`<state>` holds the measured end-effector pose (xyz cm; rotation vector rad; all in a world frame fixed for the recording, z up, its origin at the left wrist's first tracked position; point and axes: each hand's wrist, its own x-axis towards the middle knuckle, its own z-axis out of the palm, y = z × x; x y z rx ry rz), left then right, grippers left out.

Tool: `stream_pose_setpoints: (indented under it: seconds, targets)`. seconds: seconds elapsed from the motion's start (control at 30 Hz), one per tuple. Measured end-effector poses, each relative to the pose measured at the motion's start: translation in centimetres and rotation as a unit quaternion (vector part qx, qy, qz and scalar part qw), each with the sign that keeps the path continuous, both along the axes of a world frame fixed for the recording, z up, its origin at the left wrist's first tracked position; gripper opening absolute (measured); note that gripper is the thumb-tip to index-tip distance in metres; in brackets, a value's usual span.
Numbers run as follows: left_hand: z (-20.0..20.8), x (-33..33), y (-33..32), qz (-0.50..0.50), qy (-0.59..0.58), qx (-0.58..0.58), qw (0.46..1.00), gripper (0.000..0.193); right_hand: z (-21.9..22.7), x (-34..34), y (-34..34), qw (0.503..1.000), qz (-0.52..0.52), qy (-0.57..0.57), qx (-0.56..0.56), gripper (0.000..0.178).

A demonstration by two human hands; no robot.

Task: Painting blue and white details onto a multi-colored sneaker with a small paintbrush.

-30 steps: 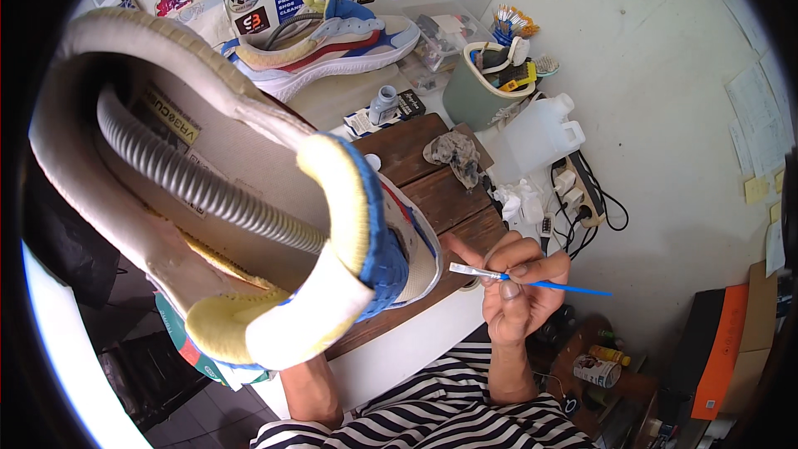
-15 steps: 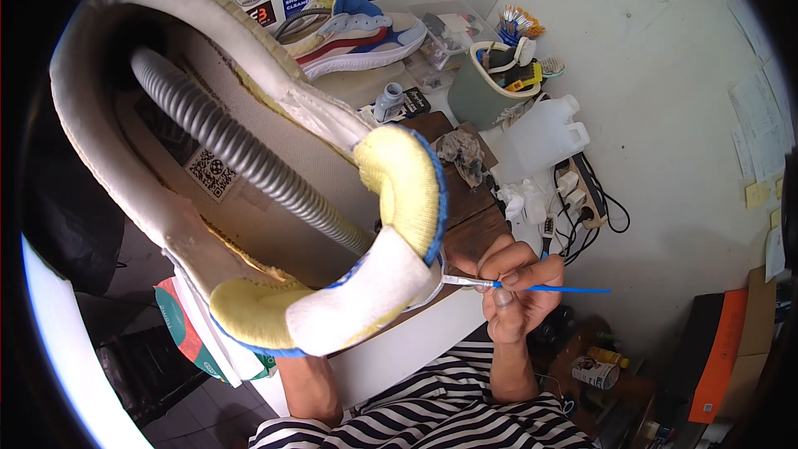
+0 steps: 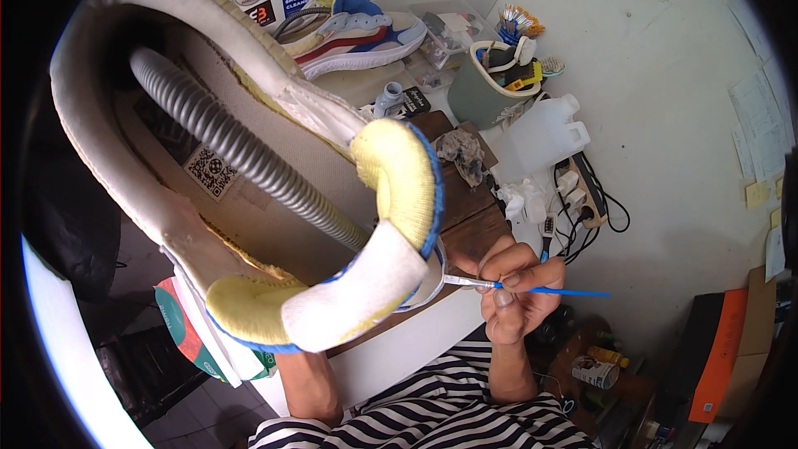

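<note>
- From my remote view, the work looks under way: the flat paintbrush [image 3: 557,291] reaches the sneaker's [image 3: 291,125] white edge on the right, though I cannot tell whether its tip touches.
- No finished coat shows; how much of the outer side is done or left, I cannot judge.
- The sneaker is raised close to my camera above the worktop [image 3: 472,234], opening toward me. Its lining is off-white, the thick padding [image 3: 407,179] yellow with a blue border, a white panel [image 3: 357,283] between, and a coiled metal spring [image 3: 249,158] runs inside.
- My right hand [image 3: 509,316] pinches the brush between thumb and fingers.
- My left hand is hidden behind the sneaker, so I cannot tell its grip.
- A second sneaker [image 3: 366,48] rests at the back, near a small bottle [image 3: 388,102].
</note>
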<state>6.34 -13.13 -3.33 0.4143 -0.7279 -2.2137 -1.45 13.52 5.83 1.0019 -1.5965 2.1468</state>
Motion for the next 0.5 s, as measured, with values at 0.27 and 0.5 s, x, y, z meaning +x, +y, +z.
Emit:
stream_pose_setpoints:
  seconds: [0.27, 0.5]
  targets:
    - [0.3, 0.3, -0.3, 0.021, 0.001, -0.007, 1.000, 0.075, -0.1, -0.4, -0.1, 1.000, -0.009, -0.006, -0.009, 0.023]
    - [0.8, 0.0, -0.2, 0.005, 0.021, -0.023, 0.999, 0.072, 0.3, -0.9, 0.5, 0.997, 0.078, 0.023, 0.010, 0.015]
